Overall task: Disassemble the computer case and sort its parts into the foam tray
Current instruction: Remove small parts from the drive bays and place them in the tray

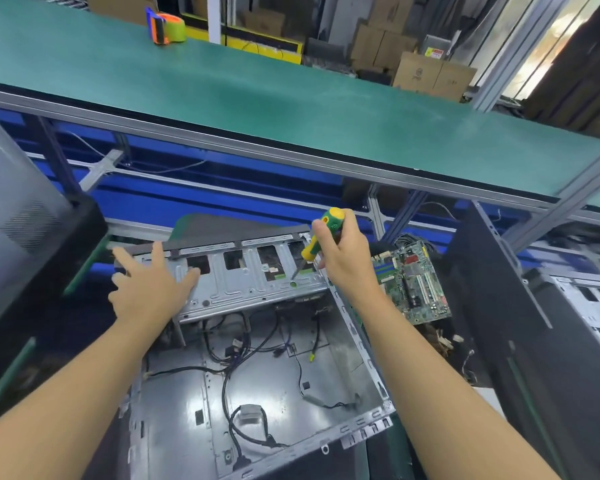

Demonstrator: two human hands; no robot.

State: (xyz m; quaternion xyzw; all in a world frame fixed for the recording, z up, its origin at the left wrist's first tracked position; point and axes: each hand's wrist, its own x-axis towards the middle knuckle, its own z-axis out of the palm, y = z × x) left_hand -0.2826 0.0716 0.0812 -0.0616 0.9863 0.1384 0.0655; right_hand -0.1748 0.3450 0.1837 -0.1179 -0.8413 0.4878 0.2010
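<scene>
Two hands: left hand (149,285) flat on case (174,403), right hand (343,261) gripping screwdriver (331,220) (tip blurred).

Both bare forearms reach forward from the lower corners. The left hand (149,289) lies palm down, fingers straight and spread. The right hand (343,261) has its fingers curled round a screwdriver (326,230), held tip down, thumb against the handle.

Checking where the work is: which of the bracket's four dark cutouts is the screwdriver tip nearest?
The rightmost cutout; the screwdriver in the right hand crosses it, its tip just below. The other three lie further left.
</scene>
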